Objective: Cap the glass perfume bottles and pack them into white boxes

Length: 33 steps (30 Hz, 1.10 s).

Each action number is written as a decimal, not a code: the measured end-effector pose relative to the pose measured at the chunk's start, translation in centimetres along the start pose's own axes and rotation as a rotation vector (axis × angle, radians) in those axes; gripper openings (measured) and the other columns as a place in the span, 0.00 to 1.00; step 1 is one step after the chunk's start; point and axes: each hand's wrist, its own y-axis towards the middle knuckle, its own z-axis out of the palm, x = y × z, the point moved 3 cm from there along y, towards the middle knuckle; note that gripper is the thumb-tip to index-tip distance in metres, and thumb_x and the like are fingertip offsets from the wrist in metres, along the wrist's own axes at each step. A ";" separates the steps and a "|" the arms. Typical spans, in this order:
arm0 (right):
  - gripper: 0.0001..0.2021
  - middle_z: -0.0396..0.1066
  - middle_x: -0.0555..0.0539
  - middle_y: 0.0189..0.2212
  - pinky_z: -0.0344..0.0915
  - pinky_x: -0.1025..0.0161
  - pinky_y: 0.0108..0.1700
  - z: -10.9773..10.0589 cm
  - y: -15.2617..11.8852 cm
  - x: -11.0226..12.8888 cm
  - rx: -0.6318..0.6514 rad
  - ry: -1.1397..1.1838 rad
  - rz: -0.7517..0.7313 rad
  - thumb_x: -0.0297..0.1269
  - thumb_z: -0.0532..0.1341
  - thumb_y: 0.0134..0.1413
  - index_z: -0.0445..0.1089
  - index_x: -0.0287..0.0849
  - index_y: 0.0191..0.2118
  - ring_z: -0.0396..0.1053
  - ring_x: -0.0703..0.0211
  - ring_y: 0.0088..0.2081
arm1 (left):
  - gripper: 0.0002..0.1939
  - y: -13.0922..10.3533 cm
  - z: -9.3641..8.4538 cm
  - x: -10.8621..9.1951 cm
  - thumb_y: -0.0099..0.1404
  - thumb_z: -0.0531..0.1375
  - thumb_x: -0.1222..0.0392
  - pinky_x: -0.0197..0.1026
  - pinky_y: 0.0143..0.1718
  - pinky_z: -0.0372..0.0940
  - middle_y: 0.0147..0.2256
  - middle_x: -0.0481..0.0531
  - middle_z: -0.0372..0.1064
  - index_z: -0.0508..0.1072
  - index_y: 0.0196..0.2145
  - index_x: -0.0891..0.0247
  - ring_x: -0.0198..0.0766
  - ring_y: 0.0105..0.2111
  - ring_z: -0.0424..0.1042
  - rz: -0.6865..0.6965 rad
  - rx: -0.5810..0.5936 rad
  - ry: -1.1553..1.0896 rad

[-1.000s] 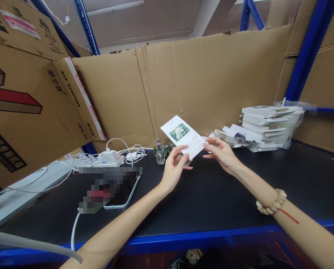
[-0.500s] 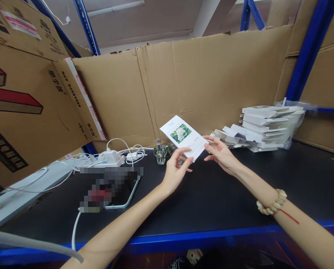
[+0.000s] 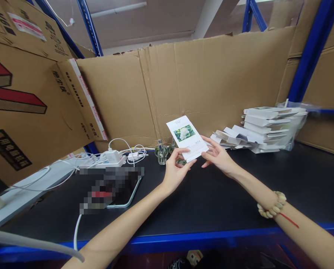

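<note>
A flat white carton with a flower picture is held up over the black shelf top, tilted towards me. My left hand pinches its lower left corner between thumb and fingers. My right hand touches its lower right edge with fingers spread. Small clear glass bottles stand on the shelf just behind and left of my left hand.
A heap of flat white cartons lies at the back right. A power strip with white cables and a tablet lie at the left. Brown cardboard sheets wall the back, and a printed cardboard box stands at the left.
The carton has turned more upright and moved slightly right. My right hand has slid closer to my left along the carton's lower edge.
</note>
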 end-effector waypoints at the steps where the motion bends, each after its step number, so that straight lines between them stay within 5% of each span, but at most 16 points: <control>1: 0.42 0.64 0.45 0.35 0.70 0.70 0.23 0.0 0.0 0.0 0.005 -0.007 -0.001 0.43 0.67 0.34 0.49 0.40 0.56 0.66 0.59 0.37 | 0.19 0.0 0.0 0.1 0.50 0.62 0.55 0.33 0.25 0.68 0.36 0.54 0.64 0.62 0.37 0.65 0.36 0.36 0.67 -0.010 -0.003 -0.008; 17: 0.42 0.60 0.39 0.47 0.70 0.70 0.23 0.5 -0.4 0.2 0.070 -0.048 0.010 0.38 0.67 0.33 0.44 0.41 0.54 0.63 0.52 0.47 | 0.17 0.5 -0.7 -0.7 0.51 0.62 0.54 0.29 0.21 0.63 0.36 0.55 0.63 0.64 0.34 0.66 0.32 0.31 0.64 0.121 0.049 0.156; 25: 0.41 0.61 0.37 0.46 0.70 0.69 0.25 0.8 -0.5 0.3 0.100 -0.051 0.032 0.38 0.67 0.33 0.44 0.40 0.54 0.66 0.55 0.41 | 0.17 0.3 -0.8 -0.4 0.50 0.63 0.53 0.30 0.21 0.63 0.31 0.52 0.62 0.66 0.33 0.67 0.30 0.27 0.62 0.139 0.021 0.166; 29: 0.52 0.59 0.37 0.49 0.71 0.67 0.27 0.8 -0.6 0.3 0.109 -0.053 0.004 0.38 0.66 0.36 0.28 0.48 0.60 0.67 0.55 0.41 | 0.18 0.3 -0.7 -0.4 0.52 0.62 0.53 0.30 0.22 0.64 0.37 0.55 0.61 0.65 0.36 0.66 0.34 0.33 0.63 0.115 0.078 0.159; 33: 0.55 0.45 0.38 0.58 0.72 0.63 0.29 1.0 -0.7 0.2 0.113 -0.120 -0.116 0.38 0.65 0.39 0.19 0.58 0.60 0.66 0.54 0.43 | 0.20 0.4 -0.5 -0.6 0.59 0.54 0.49 0.34 0.26 0.68 0.43 0.58 0.58 0.64 0.45 0.65 0.37 0.37 0.63 0.083 0.188 0.103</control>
